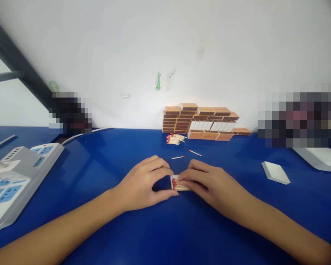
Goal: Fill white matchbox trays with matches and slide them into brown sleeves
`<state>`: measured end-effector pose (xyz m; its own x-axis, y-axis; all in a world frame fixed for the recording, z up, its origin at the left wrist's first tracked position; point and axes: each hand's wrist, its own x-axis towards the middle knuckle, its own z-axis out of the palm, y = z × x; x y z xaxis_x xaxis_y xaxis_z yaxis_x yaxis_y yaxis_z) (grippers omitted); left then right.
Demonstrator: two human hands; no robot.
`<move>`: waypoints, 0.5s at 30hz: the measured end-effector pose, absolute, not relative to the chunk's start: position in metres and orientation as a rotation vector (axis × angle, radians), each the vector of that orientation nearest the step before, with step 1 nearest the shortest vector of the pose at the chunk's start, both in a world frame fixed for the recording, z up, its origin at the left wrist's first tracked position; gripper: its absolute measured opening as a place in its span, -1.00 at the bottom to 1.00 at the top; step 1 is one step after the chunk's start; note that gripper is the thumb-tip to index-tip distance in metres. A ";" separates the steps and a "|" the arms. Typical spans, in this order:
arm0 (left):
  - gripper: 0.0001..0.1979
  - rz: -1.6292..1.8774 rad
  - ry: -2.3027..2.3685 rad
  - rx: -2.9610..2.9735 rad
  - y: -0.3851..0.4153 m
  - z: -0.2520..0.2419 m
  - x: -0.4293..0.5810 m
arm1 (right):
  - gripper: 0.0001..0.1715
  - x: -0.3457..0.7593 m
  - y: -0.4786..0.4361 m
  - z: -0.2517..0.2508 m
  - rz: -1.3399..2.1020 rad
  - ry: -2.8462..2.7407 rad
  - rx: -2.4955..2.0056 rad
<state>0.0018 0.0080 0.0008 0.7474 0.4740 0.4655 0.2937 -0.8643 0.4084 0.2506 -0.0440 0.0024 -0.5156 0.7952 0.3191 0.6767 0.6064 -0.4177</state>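
On the blue table, a small white matchbox tray (171, 183) lies open side up with red-headed matches (179, 186) in it. My left hand (147, 182) grips the tray's left end between thumb and fingers. From the right, my right hand (209, 184) reaches over the tray, its fingers closed down on the matches inside; the tray's right end is hidden under them. Two loose matches, one (178, 157) nearer and one (195, 152) farther right, lie beyond my hands. Behind them is a small pile of matches (175, 139).
Stacked matchboxes (175, 123) stand against the white wall (127, 55), with more boxes (211, 135) on their right. At the right lies a white block (276, 173). A power strip (24, 176) with a plugged-in cord takes up the left side. Blurred patches cover both far corners.
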 end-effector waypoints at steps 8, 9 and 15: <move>-0.69 0.818 0.614 2.636 0.008 0.001 0.002 | -0.85 0.251 -0.043 0.003 0.330 -2.350 -1.190; -0.69 0.820 0.613 2.635 0.008 0.000 0.002 | -0.86 0.251 -0.043 0.004 0.353 -2.341 -1.186; -0.67 0.815 0.596 2.628 0.008 0.000 0.002 | -0.88 0.249 -0.045 0.006 0.521 -2.270 -1.167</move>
